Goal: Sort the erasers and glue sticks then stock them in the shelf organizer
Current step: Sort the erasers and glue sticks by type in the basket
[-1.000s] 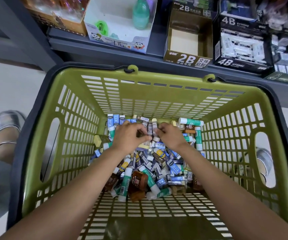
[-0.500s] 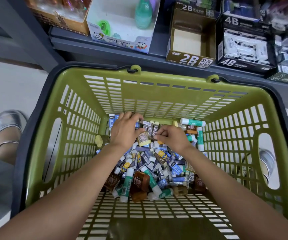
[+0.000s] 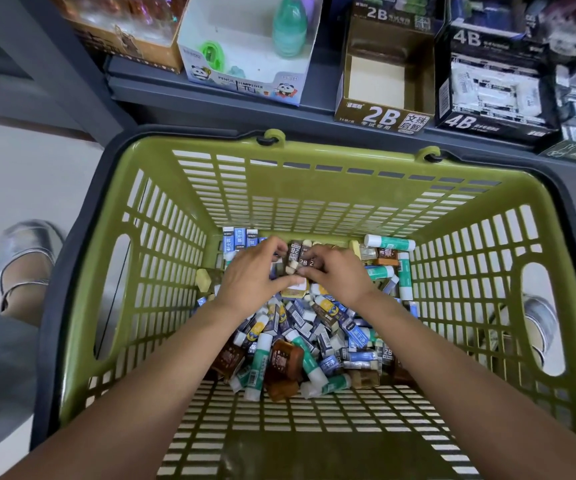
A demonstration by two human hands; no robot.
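A green plastic basket (image 3: pixel 162 271) holds a heap of mixed erasers (image 3: pixel 328 327) and white-and-green glue sticks (image 3: pixel 388 242). Both hands are down at the far end of the heap. My left hand (image 3: pixel 252 275) and my right hand (image 3: pixel 338 275) meet around a small bundle of brown 2B erasers (image 3: pixel 298 259), with fingers curled on it from both sides. On the shelf behind stands a brown 2B display box (image 3: pixel 382 121) with its inside bare, and beside it a black 4B box (image 3: pixel 494 88) holding white erasers.
A panda pencil-sharpener box (image 3: pixel 245 81) stands on the grey shelf (image 3: pixel 210 109) left of the 2B box. More packs lie at the far right of the shelf. Silver shoes (image 3: pixel 25 251) stand on the floor on either side of the basket.
The left hand has come back from the blue erasers at the far left to join the right hand on the brown 2B erasers. The camera has tilted slightly.
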